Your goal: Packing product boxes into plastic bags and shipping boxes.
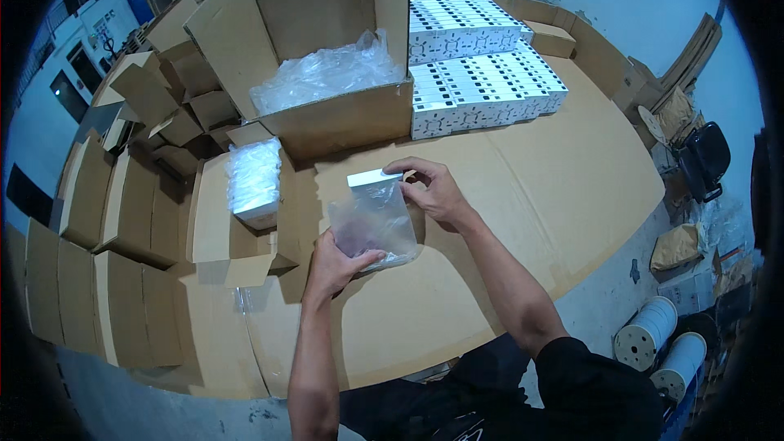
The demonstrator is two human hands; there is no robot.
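- Your left hand (333,265) grips the lower edge of a clear plastic bag (374,224), thumb on top.
- Your right hand (431,188) pinches the bag's upper corner, where a small white box (375,177) sits in its mouth.
- Bag and box stand above the cardboard-covered table (523,196), long axis running away from you, mouth at the far end.
- Just left lies a wrapped bundle (255,181) on flat cartons.
- Beyond, an open carton (327,57) lined with plastic blocks the way.
- Farthest, stacked white boxes (478,86).

2 hands (437,192), 1 clear plastic bag (376,224), 2 white spools (649,331), 1 large open carton (327,73)
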